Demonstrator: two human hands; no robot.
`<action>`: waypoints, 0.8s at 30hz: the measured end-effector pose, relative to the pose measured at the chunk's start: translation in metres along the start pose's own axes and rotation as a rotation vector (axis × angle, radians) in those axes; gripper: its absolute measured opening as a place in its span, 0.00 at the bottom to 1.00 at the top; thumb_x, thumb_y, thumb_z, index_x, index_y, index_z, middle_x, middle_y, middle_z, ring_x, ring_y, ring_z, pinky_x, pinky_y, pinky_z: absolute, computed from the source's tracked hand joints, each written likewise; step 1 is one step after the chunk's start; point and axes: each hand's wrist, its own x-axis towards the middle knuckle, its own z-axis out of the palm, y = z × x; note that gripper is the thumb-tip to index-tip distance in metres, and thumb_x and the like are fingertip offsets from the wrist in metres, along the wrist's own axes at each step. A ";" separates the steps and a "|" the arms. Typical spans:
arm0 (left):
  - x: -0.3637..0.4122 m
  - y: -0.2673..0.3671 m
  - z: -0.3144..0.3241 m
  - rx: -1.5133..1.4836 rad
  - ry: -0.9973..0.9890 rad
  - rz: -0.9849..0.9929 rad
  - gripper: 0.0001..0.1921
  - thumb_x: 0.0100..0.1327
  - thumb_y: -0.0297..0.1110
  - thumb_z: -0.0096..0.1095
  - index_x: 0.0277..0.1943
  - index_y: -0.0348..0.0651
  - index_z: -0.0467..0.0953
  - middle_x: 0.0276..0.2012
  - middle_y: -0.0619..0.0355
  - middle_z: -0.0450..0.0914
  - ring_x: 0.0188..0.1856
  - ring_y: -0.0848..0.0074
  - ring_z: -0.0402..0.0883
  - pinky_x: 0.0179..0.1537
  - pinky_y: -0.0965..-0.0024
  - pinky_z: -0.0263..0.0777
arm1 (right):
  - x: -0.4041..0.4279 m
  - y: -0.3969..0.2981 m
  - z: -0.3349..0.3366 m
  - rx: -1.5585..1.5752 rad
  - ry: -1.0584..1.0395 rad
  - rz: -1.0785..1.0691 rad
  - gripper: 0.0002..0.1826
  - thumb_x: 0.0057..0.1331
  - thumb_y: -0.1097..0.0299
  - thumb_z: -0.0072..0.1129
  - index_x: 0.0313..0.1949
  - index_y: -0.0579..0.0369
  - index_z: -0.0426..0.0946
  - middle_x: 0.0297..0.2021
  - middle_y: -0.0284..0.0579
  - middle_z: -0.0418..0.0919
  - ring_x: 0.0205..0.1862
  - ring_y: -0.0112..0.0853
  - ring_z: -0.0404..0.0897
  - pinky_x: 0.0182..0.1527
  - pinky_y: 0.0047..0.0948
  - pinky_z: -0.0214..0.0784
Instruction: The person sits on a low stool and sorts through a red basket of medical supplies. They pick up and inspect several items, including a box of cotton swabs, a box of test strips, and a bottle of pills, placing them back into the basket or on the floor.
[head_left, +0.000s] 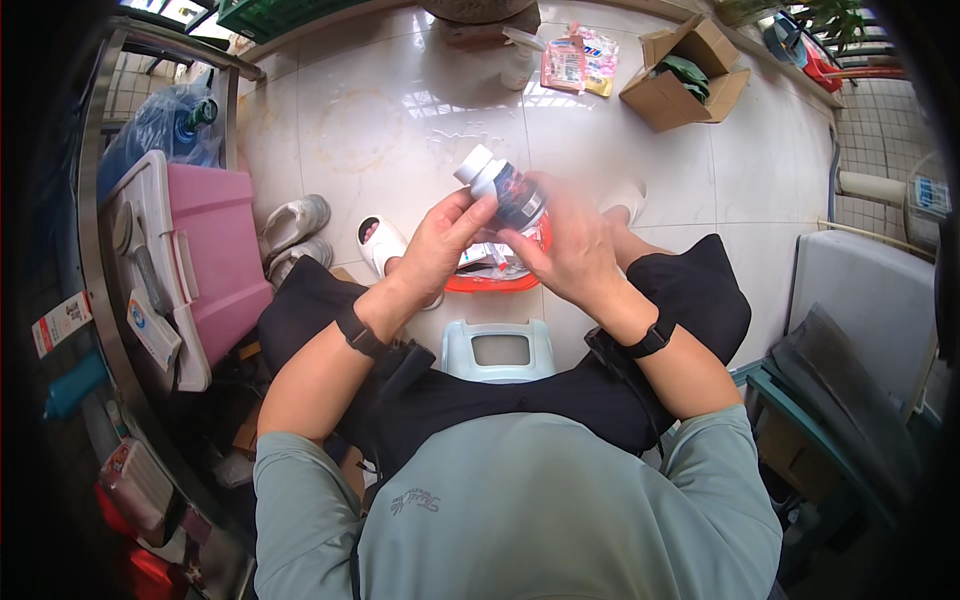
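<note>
A dark-labelled bottle with a white screw cap (517, 196) is tilted in front of me, its cap towards the upper left. My left hand (448, 236) grips it from the left, thumb on its side near the cap. Against the bottle's right side rests my right hand (566, 244), fingers partly blurred; how firmly it holds is unclear. Beneath both hands, a red plastic basket (491, 285) on the tiled floor holds small packets and boxes, partly hidden by the hands and bottle. A pale blue plastic stool (459, 352) shows between my legs.
A spray bottle (519, 64), flat pouches (564, 64) and an open cardboard box (664, 97) lie ahead. At left stand a pink storage bin (217, 255) and white shoes (296, 221). A grey-white panel (862, 307) and teal-edged shelf (817, 427) are at right.
</note>
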 end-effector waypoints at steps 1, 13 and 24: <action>0.001 -0.001 -0.002 0.003 0.002 0.001 0.26 0.81 0.50 0.58 0.67 0.34 0.75 0.57 0.54 0.84 0.57 0.74 0.83 0.64 0.66 0.74 | 0.000 -0.001 0.000 0.015 0.001 -0.003 0.35 0.59 0.61 0.77 0.63 0.56 0.71 0.47 0.52 0.82 0.46 0.48 0.83 0.46 0.44 0.77; -0.002 0.001 -0.004 -0.013 -0.023 -0.002 0.26 0.81 0.51 0.57 0.66 0.36 0.75 0.57 0.55 0.83 0.55 0.75 0.82 0.62 0.67 0.74 | -0.005 0.003 0.004 0.256 -0.090 0.108 0.36 0.64 0.58 0.75 0.66 0.60 0.70 0.54 0.59 0.83 0.52 0.55 0.84 0.53 0.46 0.77; -0.001 -0.002 -0.006 0.022 -0.037 0.020 0.24 0.81 0.49 0.57 0.65 0.35 0.76 0.54 0.57 0.83 0.53 0.78 0.81 0.59 0.69 0.74 | -0.008 0.001 0.003 0.240 -0.107 0.138 0.37 0.62 0.58 0.77 0.65 0.61 0.71 0.53 0.59 0.83 0.52 0.55 0.85 0.52 0.45 0.77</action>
